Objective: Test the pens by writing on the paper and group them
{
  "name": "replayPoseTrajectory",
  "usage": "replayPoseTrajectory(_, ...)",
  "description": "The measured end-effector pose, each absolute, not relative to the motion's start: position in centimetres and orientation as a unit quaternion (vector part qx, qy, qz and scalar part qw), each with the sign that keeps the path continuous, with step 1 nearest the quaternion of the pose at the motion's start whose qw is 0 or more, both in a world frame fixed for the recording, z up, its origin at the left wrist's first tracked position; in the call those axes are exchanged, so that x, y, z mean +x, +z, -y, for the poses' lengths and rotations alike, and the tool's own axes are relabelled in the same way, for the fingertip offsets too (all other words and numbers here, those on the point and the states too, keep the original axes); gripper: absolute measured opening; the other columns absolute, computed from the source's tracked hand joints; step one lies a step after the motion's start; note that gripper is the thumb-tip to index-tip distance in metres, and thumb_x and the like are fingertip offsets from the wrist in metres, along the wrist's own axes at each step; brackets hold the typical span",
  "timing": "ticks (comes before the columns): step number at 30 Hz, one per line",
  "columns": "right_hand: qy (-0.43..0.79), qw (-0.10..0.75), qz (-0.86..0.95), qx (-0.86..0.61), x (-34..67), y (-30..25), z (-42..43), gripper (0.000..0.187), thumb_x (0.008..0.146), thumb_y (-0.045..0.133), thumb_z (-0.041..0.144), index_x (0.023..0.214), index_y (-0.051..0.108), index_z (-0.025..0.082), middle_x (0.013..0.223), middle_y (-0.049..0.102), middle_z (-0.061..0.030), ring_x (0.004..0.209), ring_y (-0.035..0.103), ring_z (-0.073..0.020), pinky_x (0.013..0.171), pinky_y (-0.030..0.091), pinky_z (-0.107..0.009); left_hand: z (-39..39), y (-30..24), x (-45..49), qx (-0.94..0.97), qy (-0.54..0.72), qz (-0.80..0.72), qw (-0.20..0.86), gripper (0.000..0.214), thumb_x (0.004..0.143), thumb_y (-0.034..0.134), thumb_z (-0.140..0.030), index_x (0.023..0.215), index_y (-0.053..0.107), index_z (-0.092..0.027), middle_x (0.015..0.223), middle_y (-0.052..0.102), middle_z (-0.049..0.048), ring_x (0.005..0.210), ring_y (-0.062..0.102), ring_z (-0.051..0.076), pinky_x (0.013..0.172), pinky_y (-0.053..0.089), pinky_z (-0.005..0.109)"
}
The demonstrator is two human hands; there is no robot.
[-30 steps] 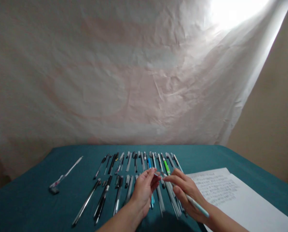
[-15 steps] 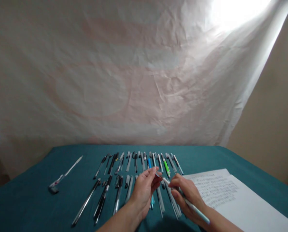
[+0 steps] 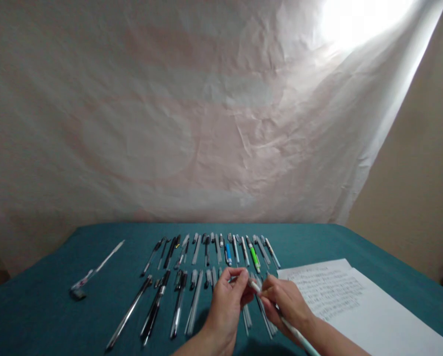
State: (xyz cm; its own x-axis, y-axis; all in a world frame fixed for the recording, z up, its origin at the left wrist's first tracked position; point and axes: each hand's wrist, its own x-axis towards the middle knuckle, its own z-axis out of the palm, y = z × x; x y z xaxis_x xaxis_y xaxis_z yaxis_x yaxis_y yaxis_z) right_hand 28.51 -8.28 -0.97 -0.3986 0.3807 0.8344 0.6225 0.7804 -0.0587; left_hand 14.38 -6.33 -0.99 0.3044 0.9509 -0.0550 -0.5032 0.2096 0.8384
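Observation:
A slim white pen (image 3: 294, 331) slants across my right hand (image 3: 286, 304), whose fingers are closed round its barrel. The pen's front end points up and left to the pinched thumb and forefinger of my left hand (image 3: 226, 301). Those fingertips close over the very end of the pen and hide it, so any small part between them cannot be made out. Both hands are held above the near row of pens, partly covering it. Just beyond them lie a green pen (image 3: 254, 256) and a blue pen (image 3: 228, 254) in the far row.
Two rows of pens, caps and clear tubes lie on the teal cloth (image 3: 43, 316). A black-and-clear pen (image 3: 156, 309) is in the near row. Handwritten white sheets (image 3: 377, 316) lie at right. A thin white stick with a crumpled end (image 3: 82, 289) rests at left.
The left fingers have closed in on the pen's front end, where a gap and a thin reddish bit showed before. Both hands have shifted slightly down, and the view has turned a little.

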Motion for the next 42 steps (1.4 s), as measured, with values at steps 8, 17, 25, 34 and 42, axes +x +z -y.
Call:
replayPoseTrajectory(8,-0.154,0.438,0.834,-0.299,28.8,-1.9,8.2,0.014,0.085,0.039,0.011,0.075,0.040,0.021,0.060,0.048,0.0004,0.052,0.044,-0.0119,0.048,0.032,-0.022,6.7,-1.3,14.6,0.340,0.498,-0.302,0.739,0.022,0.071,0.071,-0.029,0.079,0.056,-0.015,0.069,0.065,0.0022,0.064,0.060,0.012,0.067,0.047,0.023)
replayPoseTrajectory(17,0.023,0.348,0.818,-0.457,29.3,0.3,7.3,0.018,0.084,0.048,0.022,0.102,0.051,0.018,0.078,0.060,-0.0016,0.057,0.052,-0.0101,0.051,0.037,-0.020,4.1,-0.7,13.6,0.339,0.558,-0.326,0.684,0.030,0.065,0.075,-0.031,0.083,0.058,-0.014,0.070,0.066,0.0027,0.065,0.061,0.012,0.066,0.048,0.021)
replayPoseTrajectory(25,0.432,0.303,0.681,-0.507,29.6,3.1,9.0,0.018,0.078,0.058,0.030,0.083,0.062,0.013,0.064,0.062,0.0006,0.054,0.052,-0.0089,0.046,0.034,-0.017,3.5,-1.6,13.4,0.392,0.576,-0.350,0.627,0.032,0.070,0.071,-0.037,0.088,0.059,-0.013,0.075,0.066,0.0044,0.073,0.062,0.015,0.071,0.047,0.026)
replayPoseTrajectory(34,0.263,0.281,0.626,-0.678,35.4,2.2,2.2,0.022,0.078,0.055,0.033,0.080,0.063,0.013,0.060,0.061,0.0019,0.043,0.044,-0.0049,0.039,0.031,-0.015,5.5,-2.8,14.1,0.493,0.550,-0.347,0.577,0.026,0.080,0.057,-0.039,0.094,0.057,-0.017,0.097,0.061,0.0081,0.088,0.060,0.022,0.076,0.047,0.032)
replayPoseTrajectory(42,0.192,0.169,0.542,-0.801,42.5,-1.4,-5.3,0.024,0.086,0.053,0.031,0.096,0.060,0.010,0.094,0.063,-0.0064,0.079,0.061,-0.0165,0.069,0.050,-0.029,7.0,-3.9,14.8,0.674,0.499,-0.301,0.454,0.011,0.079,0.050,-0.025,0.078,0.059,-0.019,0.099,0.058,0.0098,0.095,0.055,0.023,0.072,0.045,0.028)
